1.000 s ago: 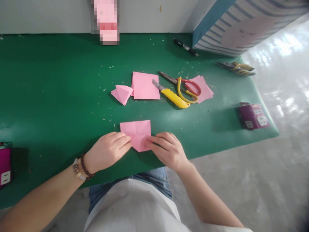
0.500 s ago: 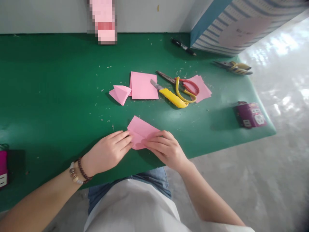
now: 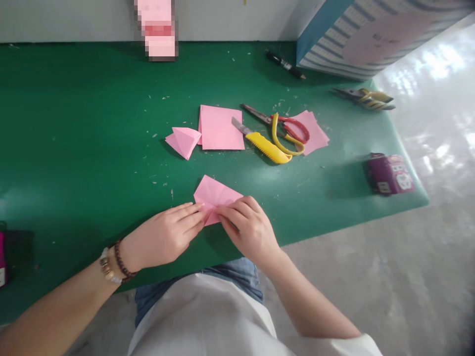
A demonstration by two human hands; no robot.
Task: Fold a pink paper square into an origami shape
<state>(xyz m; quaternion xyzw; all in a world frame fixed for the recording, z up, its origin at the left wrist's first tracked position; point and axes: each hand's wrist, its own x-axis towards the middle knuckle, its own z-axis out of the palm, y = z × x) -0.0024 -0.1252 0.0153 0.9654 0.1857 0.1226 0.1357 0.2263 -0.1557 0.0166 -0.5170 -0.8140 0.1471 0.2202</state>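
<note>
A striped box (image 3: 371, 39) stood by the far right corner of the green table (image 3: 92, 109), and a black pen (image 3: 285, 65) lay just beside it, near the far edge. Pliers (image 3: 371, 98) lay at the right edge; a purple box (image 3: 389, 174) sat near the near right corner. Scissors (image 3: 267, 119) and a yellow knife (image 3: 267, 148) lay together, well in from every edge
</note>
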